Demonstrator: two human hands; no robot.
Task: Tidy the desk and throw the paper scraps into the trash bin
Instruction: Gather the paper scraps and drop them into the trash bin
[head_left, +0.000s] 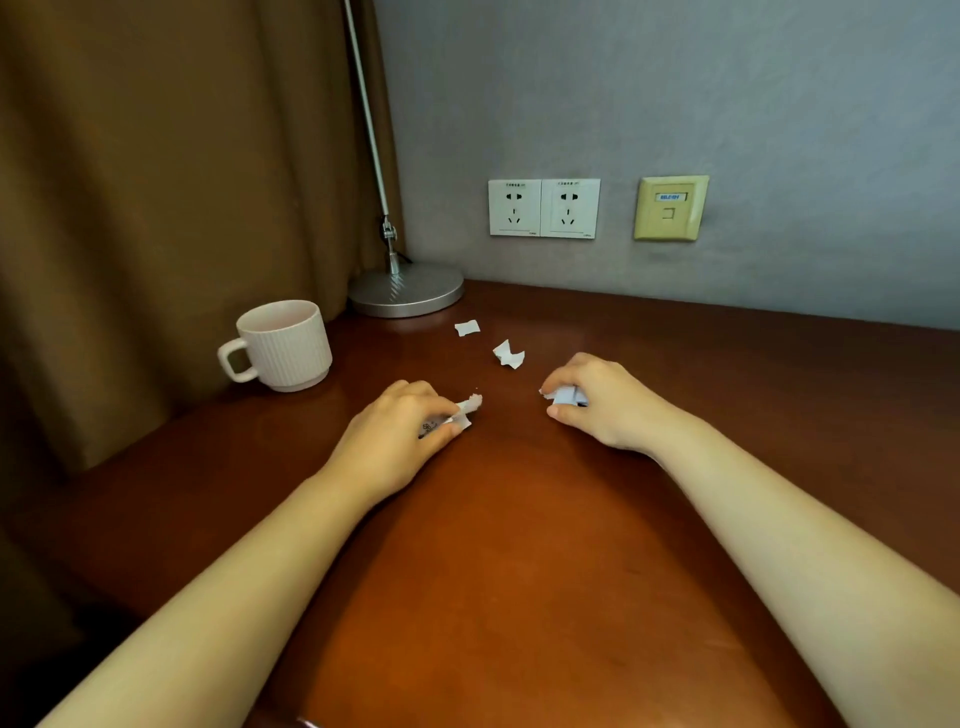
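Observation:
My left hand (400, 426) rests on the brown wooden desk (519, 545) with its fingers curled round a white paper scrap (467, 408) that sticks out to the right. Just right of it, my right hand (597, 400) pinches another white scrap (566, 397) between thumb and fingers. Two more white scraps lie loose on the desk beyond the hands: one crumpled scrap (509, 354) and a smaller one (466, 328) nearer the lamp. No trash bin is in view.
A ribbed white mug (283, 345) stands at the desk's left edge. Behind it sits the round metal base of a lamp (406, 288) in the back corner. A brown curtain (156, 182) hangs on the left. Wall sockets (543, 208) are on the grey wall.

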